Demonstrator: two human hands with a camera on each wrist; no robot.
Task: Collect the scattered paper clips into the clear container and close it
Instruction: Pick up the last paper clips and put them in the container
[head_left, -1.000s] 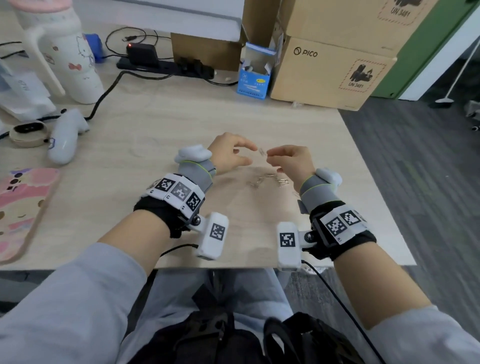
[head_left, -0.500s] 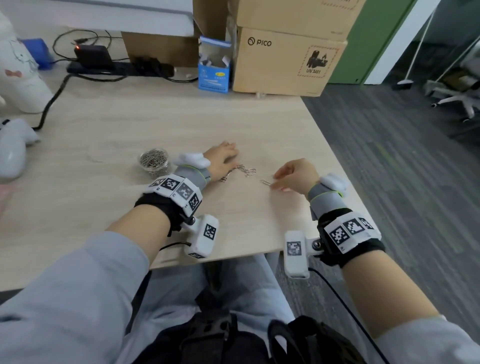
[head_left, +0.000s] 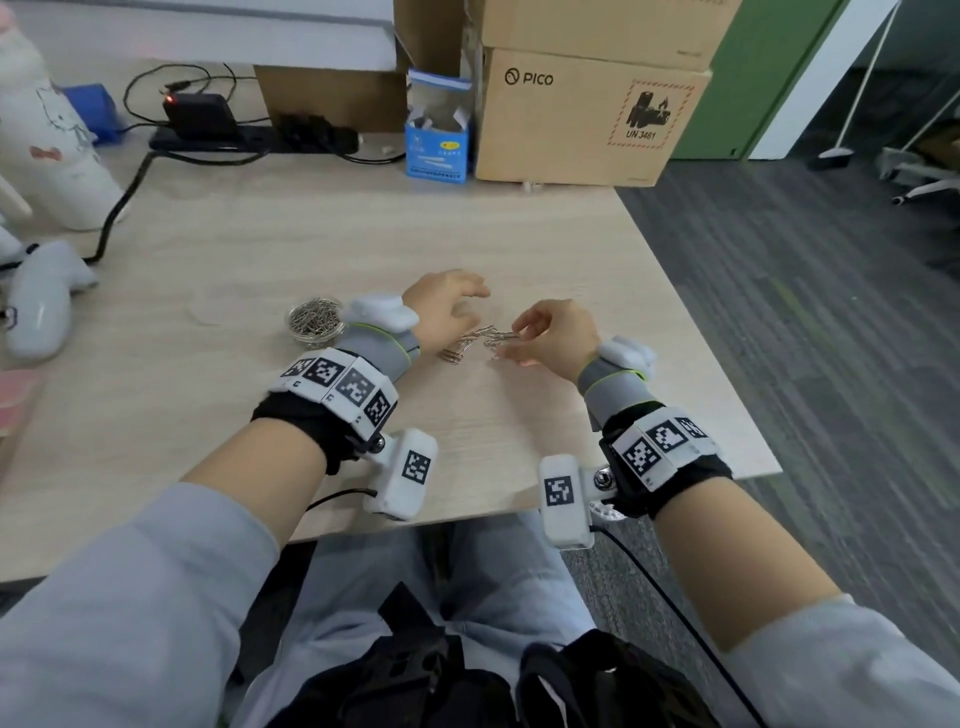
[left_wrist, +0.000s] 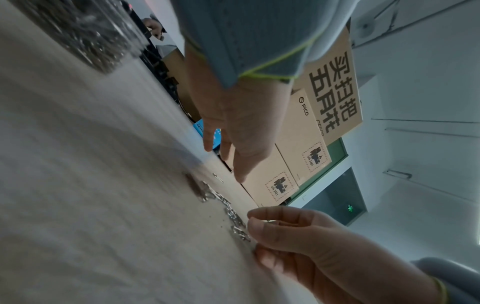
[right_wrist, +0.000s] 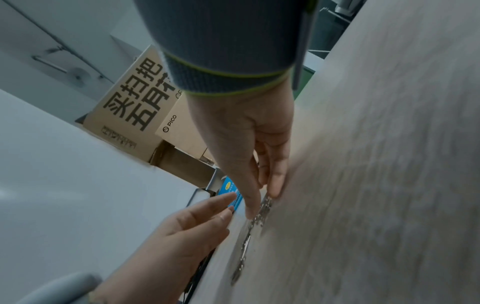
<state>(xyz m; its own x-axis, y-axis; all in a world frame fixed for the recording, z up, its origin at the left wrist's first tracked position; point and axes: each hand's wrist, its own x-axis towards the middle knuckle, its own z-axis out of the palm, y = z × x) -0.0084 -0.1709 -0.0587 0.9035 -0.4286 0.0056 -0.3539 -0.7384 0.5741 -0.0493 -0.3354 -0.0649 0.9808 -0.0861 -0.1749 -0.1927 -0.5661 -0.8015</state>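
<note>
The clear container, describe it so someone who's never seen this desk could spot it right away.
On the wooden desk, look just outside the left hand, by its wristband. The clear container is a small round open pot full of silver clips, unlike the loose clips lying flat between the hands.

Cardboard box (head_left: 587, 119) reads "PICO" and "UN 3481"

paper clips (left_wrist: 228, 214) on table (left_wrist: 91, 185), hands (left_wrist: 241, 131) beside
</note>
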